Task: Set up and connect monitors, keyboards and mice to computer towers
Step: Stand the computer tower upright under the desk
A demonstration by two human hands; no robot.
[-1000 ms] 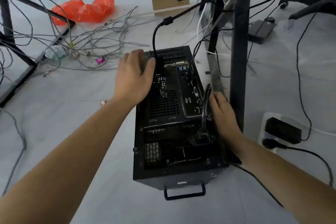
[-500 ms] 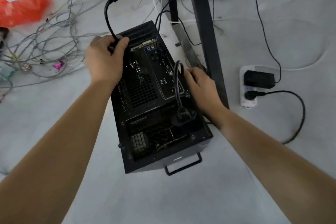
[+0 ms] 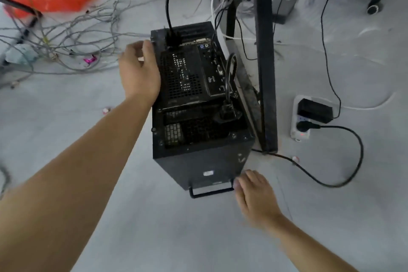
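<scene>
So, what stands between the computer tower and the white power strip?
In the head view, a black desk leg stands between the computer tower and the white power strip.

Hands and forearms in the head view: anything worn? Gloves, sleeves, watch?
Nothing worn shows. The left hand and right hand are bare, no gloves. The left forearm and right forearm run bare to the frame edge, with no sleeve, watch or band in sight. No rings visible, though the right hand is motion-blurred, so small items could be missed.

The left forearm (image 3: 77, 172) and right forearm (image 3: 309, 245) are bare; the left hand (image 3: 141, 73) and right hand (image 3: 254, 199) also, the right one seemingly motion-blurred
</scene>
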